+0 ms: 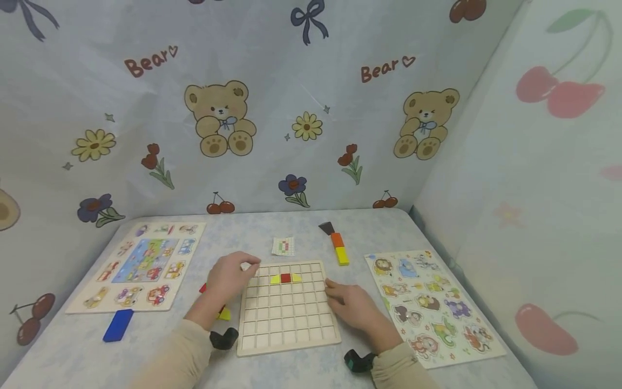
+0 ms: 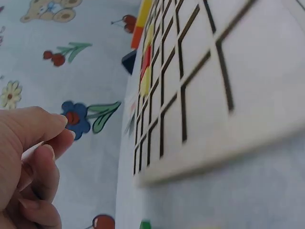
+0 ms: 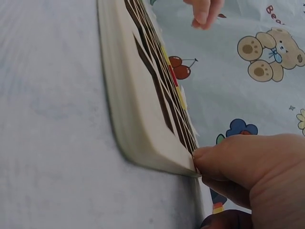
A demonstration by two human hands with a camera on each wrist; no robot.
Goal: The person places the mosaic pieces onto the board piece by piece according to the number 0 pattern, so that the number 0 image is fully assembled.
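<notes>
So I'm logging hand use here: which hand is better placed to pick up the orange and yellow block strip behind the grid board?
Probably the right hand. It rests at the grid board's right edge, on the same side as the orange and yellow strip. The left hand sits at the board's upper left corner, farther from it.

A pale cloth-covered bench [image 1: 272, 229] carries a wooden grid board [image 1: 286, 316] at its middle, with two picture puzzle boards to either side — a vehicle one [image 1: 141, 267] on the left, an animal one [image 1: 432, 305] on the right. Behind the grid lie a small pattern card [image 1: 283, 246] and a row of blocks [image 1: 336, 244] (dark, orange, yellow); a blue block [image 1: 118, 325] lies near the front left.
</notes>
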